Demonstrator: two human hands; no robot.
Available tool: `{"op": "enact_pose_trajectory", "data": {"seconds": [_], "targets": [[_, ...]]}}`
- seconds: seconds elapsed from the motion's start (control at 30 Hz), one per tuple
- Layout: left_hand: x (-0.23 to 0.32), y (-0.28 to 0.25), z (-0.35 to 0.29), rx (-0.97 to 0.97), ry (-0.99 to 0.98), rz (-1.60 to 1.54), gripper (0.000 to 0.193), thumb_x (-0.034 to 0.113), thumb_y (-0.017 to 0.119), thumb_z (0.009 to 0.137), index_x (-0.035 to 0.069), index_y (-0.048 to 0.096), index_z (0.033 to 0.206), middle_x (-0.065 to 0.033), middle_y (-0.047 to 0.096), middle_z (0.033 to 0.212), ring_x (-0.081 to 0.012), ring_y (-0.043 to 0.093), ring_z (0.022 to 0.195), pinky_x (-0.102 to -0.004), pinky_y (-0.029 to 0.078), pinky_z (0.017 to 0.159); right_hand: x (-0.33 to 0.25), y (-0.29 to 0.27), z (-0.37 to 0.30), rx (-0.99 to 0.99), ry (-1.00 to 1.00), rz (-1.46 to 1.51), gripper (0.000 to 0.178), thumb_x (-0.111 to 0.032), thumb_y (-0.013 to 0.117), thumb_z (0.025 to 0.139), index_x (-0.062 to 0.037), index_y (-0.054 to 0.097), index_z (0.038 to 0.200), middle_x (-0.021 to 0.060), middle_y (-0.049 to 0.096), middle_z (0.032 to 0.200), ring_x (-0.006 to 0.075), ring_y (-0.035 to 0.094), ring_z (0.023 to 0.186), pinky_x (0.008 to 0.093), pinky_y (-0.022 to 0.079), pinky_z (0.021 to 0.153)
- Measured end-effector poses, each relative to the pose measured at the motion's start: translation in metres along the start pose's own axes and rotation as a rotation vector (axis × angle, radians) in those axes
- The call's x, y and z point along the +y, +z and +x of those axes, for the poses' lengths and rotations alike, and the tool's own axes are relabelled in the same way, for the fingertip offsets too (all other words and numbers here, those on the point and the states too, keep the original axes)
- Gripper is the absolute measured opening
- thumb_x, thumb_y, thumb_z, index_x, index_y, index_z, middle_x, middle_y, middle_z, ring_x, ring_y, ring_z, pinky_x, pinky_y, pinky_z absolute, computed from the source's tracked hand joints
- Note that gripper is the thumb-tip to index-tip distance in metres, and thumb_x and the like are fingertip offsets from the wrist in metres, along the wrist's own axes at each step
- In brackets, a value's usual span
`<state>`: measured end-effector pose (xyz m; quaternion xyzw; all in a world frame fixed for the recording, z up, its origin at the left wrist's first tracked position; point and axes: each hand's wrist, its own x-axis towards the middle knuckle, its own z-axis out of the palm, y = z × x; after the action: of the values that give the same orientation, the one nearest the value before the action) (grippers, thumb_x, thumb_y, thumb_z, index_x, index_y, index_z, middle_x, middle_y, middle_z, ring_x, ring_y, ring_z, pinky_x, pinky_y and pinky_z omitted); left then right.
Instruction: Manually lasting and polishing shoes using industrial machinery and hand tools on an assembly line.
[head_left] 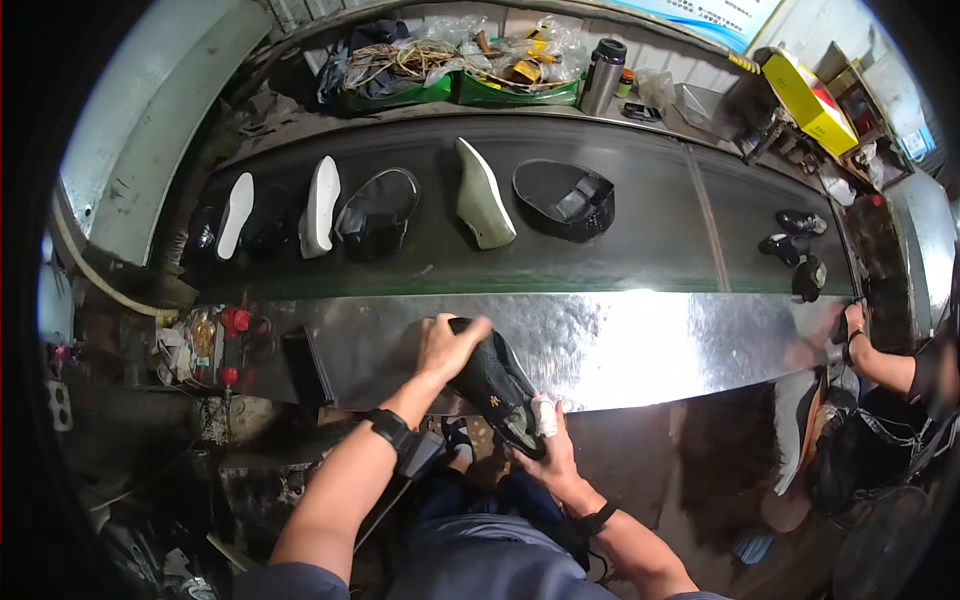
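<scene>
A black shoe upper (pixel 488 385) with a small gold mark is held in front of my body, over the near edge of the metal ledge. My left hand (pixel 448 348) grips its far end, the thumb blurred. At its near end my right hand (pixel 552 450) is closed round it, and a white wrap covers one finger. Something greenish shows inside the opening near my right hand; I cannot make out what. Past the ledge, a dark belt (pixel 640 265) carries a greenish shoe last (pixel 487 205), white-soled lasts (pixel 322 205) and black shoe uppers (pixel 566 200).
Small black shoe pieces (pixel 800 222) lie at the belt's right end. A co-worker's hand (pixel 855 322) rests near the right edge of the metal ledge (pixel 380 345). A red tool (pixel 235 320) sits at left. Behind the belt stand a steel flask (pixel 603 77) and green-edged trays (pixel 520 92).
</scene>
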<state>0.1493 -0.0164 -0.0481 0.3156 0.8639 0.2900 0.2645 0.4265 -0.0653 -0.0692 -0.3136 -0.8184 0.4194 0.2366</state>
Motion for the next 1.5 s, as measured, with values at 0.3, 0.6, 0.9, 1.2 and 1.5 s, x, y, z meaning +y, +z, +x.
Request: {"op": "enact_pose_trajectory", "data": {"seconds": [0.3, 0.6, 0.9, 1.2, 1.5], "targets": [[-0.008, -0.001, -0.005, 0.17, -0.142, -0.087, 0.05, 0.037, 0.078, 0.07, 0.0, 0.063, 0.099, -0.0242, 0.069, 0.1, -0.0427, 0.067, 0.096, -0.0489, 0.053, 0.086, -0.001, 0.005, 0.023, 0.0, -0.116, 0.094, 0.083, -0.013, 0.084, 0.074, 0.0043, 0.043, 0.144, 0.0271, 0.049, 0.146, 0.0462, 0.046, 0.137, 0.0553, 0.031, 0.117], [-0.06, -0.158, -0.122, 0.53, -0.165, -0.34, 0.042, 0.033, 0.077, 0.069, -0.002, 0.066, 0.09, -0.019, 0.07, 0.079, -0.031, 0.071, 0.077, -0.041, 0.054, 0.072, -0.137, 0.012, 0.071, -0.512, 0.598, 0.874, 0.084, -0.027, 0.065, 0.1, 0.003, 0.014, 0.158, 0.0172, 0.029, 0.162, 0.0271, 0.031, 0.146, 0.0386, 0.025, 0.12], [-0.121, -0.294, -0.323, 1.007, -0.177, -0.469, 0.035, 0.03, 0.078, 0.079, 0.002, 0.064, 0.095, -0.0133, 0.069, 0.085, -0.019, 0.066, 0.082, -0.0381, 0.052, 0.075, -0.286, 0.105, 0.032, -0.791, 0.31, 0.661, 0.029, -0.016, 0.068, 0.099, -0.0002, 0.057, 0.121, 0.0077, 0.069, 0.098, 0.0122, 0.062, 0.084, 0.0266, 0.05, 0.075], [-0.274, -0.434, -0.55, 1.425, -0.371, -0.966, 0.037, 0.041, 0.058, 0.102, 0.005, 0.063, 0.106, -0.0033, 0.066, 0.107, -0.0137, 0.057, 0.101, -0.0305, 0.042, 0.093, -0.468, 0.279, -0.098, -1.219, 0.247, 0.96, 0.019, -0.012, 0.068, 0.099, 0.0027, 0.067, 0.111, 0.0022, 0.071, 0.099, 0.0068, 0.061, 0.085, 0.0224, 0.049, 0.077], [-0.311, -0.408, -0.618, 1.278, 0.075, -1.883, 0.049, 0.045, 0.048, 0.103, 0.005, 0.064, 0.127, -0.011, 0.069, 0.123, -0.0285, 0.065, 0.109, -0.0429, 0.047, 0.103, -0.55, 0.429, -0.166, -1.285, 0.482, 1.051, 0.015, -0.017, 0.069, 0.098, -0.0034, 0.07, 0.104, 0.0037, 0.072, 0.093, 0.0128, 0.066, 0.078, 0.0284, 0.055, 0.071]]}}
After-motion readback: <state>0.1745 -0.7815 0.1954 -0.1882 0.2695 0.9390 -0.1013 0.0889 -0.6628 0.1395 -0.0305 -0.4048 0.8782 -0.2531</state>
